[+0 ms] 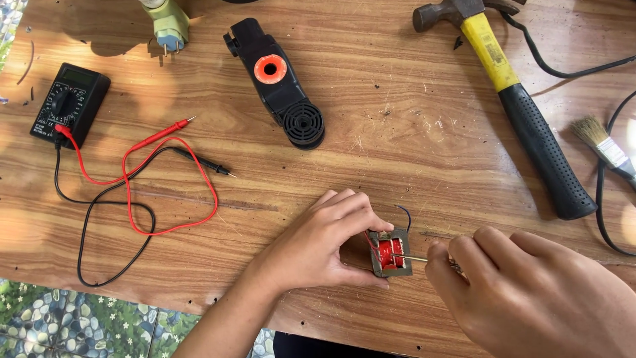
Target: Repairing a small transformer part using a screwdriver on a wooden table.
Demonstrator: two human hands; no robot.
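**Small coil block pinched on the wooden bench**

You work at a scratched wooden table (411,132), patterned floor showing at its lower left edge. Your left hand (324,242) pinches a small transformer (391,253) with a red winding, resting on the wood. Your right hand (530,292) closes around a thin metal tool (414,258) touching the winding. Around you: multimeter (69,103) with leads far left, black casing (278,79) centre, hammer (523,113) and brush (603,146) right.
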